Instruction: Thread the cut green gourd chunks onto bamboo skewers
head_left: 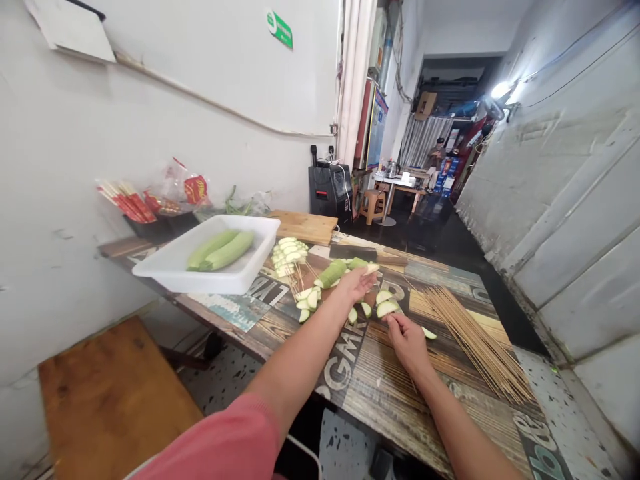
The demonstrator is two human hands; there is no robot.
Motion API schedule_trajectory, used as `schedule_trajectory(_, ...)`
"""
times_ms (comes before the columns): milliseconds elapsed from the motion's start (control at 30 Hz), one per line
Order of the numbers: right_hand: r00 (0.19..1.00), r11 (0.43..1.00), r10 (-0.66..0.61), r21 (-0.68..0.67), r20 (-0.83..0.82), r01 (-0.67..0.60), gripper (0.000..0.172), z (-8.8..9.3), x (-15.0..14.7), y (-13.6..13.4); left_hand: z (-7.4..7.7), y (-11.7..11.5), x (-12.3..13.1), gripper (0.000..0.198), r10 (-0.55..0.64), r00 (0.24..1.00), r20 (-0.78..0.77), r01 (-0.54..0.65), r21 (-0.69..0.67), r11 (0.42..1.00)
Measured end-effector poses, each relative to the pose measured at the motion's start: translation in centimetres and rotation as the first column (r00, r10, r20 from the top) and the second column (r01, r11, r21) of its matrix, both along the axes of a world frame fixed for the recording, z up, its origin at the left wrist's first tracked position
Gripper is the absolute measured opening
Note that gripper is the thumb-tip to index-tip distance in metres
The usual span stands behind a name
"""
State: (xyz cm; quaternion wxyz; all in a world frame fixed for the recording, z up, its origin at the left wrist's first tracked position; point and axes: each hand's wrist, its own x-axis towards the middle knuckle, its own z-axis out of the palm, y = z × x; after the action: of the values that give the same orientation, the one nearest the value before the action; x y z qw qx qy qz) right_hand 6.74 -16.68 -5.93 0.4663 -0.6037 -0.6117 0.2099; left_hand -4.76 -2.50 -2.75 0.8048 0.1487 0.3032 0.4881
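My left hand (357, 283) reaches over the cut zucchini, its fingers closed on a pale zucchini slice (371, 268) at the fingertips. Lower right, my right hand (407, 340) pinches a skewer, mostly hidden by the hand, with green-edged zucchini pieces (386, 308) just beyond the fingertips. A sliced zucchini (331, 273) lies left of my left hand. Skewered zucchini slices (289, 252) are piled farther left, their sticks pointing toward me. Loose slices (309, 301) lie in front of them. To the right of my right hand, a bundle of bare bamboo skewers (475, 343) is spread out.
A white plastic tub (250, 267) holding two whole zucchini (230, 250) stands at the table's left. Behind are a wooden board (305, 227) and packaged chopsticks (131, 200). A dark knife blade (353, 252) lies near the far edge. A person (436, 157) stands far back.
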Motion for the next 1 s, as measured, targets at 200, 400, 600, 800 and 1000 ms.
schedule_trajectory(200, 0.998, 0.999, 0.033, -0.028, -0.049, -0.034, 0.034, -0.15, -0.17, -0.05, 0.37, -0.18, -0.20, 0.008, 0.015, 1.000, 0.027, -0.016, 0.020, 1.000)
schedule_trajectory(400, 0.997, 0.999, 0.020, -0.029, -0.075, -0.022, 0.034, -0.16, -0.12, 0.03, 0.48, -0.34, -0.20, 0.007, 0.004, 1.000, -0.018, -0.004, 0.007, 1.000)
schedule_trajectory(600, 0.996, 0.999, 0.014, -0.035, -0.086, -0.017, 0.034, -0.29, -0.03, 0.08, 0.50, -0.45, -0.05, 0.008, 0.020, 0.999, -0.028, -0.020, 0.012, 1.000)
schedule_trajectory(800, 0.991, 0.996, 0.033, -0.079, -0.132, -0.043, 0.033, -0.10, -0.18, -0.04, 0.63, -0.61, 0.05, 0.007, 0.036, 0.999, -0.039, -0.035, 0.021, 0.999)
schedule_trajectory(1000, 0.983, 0.993, 0.032, -0.108, -0.181, -0.053, 0.034, 0.03, -0.38, -0.13, 0.65, -0.72, 0.15, 0.008, 0.048, 0.994, -0.094, -0.041, 0.072, 0.997)
